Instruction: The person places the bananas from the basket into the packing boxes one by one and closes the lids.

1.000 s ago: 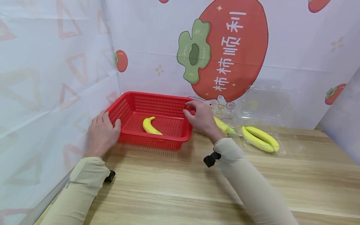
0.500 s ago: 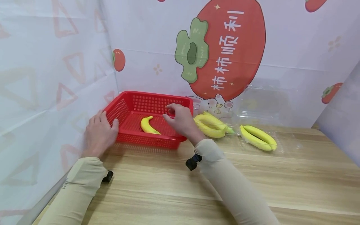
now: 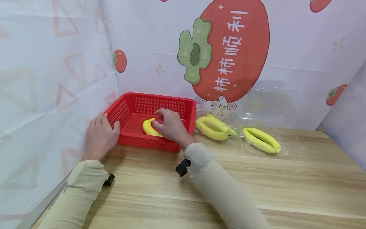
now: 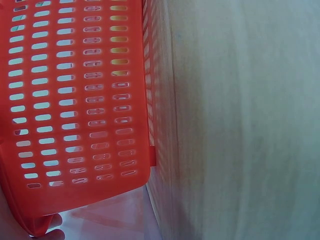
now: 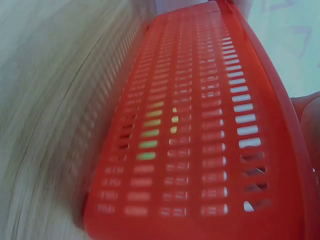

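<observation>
In the head view, a red perforated plastic basket (image 3: 160, 103) stands on the table against the back wall. A single yellow banana (image 3: 148, 128) lies inside it. My left hand (image 3: 101, 135) holds the basket's front left corner, its thumb towards the front wall; in the left wrist view fingertips (image 4: 54, 221) show past the rim. My right hand (image 3: 171, 126) reaches over the front rim into the basket, thumb and fingers bent and apart, beside and above the banana. It overlaps part of the banana, and I cannot tell whether they touch.
Right of the basket, a bunch of bananas (image 3: 214, 135) sits in clear plastic packaging. Farther right, more bananas (image 3: 258, 143) lie in a clear clamshell box (image 3: 267, 105) with its lid raised. A white wall sheet (image 3: 71, 47) borders the left side.
My right hand has moved left from the basket's right rim to over the banana, uncovering the bunch behind it. The left hand has stayed on the corner.
</observation>
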`<action>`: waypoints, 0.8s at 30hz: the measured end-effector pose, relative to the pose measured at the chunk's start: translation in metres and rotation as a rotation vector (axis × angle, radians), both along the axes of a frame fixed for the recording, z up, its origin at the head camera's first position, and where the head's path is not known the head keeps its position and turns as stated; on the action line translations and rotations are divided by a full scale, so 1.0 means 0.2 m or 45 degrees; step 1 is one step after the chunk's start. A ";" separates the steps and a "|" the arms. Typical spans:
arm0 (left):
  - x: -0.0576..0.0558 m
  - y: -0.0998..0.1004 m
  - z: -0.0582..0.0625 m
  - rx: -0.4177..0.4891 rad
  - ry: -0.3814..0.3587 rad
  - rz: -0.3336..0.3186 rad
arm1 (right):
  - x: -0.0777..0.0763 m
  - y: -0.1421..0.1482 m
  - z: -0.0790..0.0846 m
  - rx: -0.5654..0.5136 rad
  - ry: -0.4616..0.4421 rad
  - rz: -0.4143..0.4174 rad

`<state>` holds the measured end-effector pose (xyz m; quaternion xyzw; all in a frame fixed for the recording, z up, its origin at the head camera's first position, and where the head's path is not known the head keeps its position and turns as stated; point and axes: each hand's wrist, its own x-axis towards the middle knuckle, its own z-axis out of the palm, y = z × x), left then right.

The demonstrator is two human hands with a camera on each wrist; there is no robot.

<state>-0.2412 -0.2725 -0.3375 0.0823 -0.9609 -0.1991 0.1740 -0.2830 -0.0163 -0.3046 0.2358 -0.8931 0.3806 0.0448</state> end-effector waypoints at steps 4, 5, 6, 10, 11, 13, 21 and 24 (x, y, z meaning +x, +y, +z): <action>0.00 0.00 0.00 -0.002 0.002 -0.002 | -0.01 -0.04 0.00 0.027 -0.024 0.007; 0.00 0.00 0.00 0.000 0.001 -0.003 | -0.01 -0.04 0.00 0.040 -0.033 0.007; 0.00 0.00 0.00 0.001 0.000 -0.004 | -0.01 -0.04 0.00 0.054 -0.043 0.004; 0.00 0.00 0.00 0.001 -0.007 -0.001 | -0.03 -0.05 0.00 0.116 -0.076 0.010; 0.00 0.00 0.00 0.002 -0.011 0.001 | -0.03 -0.04 0.00 0.136 -0.081 0.013; 0.00 0.00 0.00 -0.003 -0.020 0.004 | -0.04 -0.04 0.00 0.167 -0.095 0.017; -0.01 -0.01 -0.01 -0.005 -0.013 0.002 | -0.08 -0.05 -0.02 0.230 -0.253 0.028; -0.01 -0.01 0.00 -0.006 -0.004 -0.002 | -0.09 -0.05 -0.02 0.251 -0.323 0.012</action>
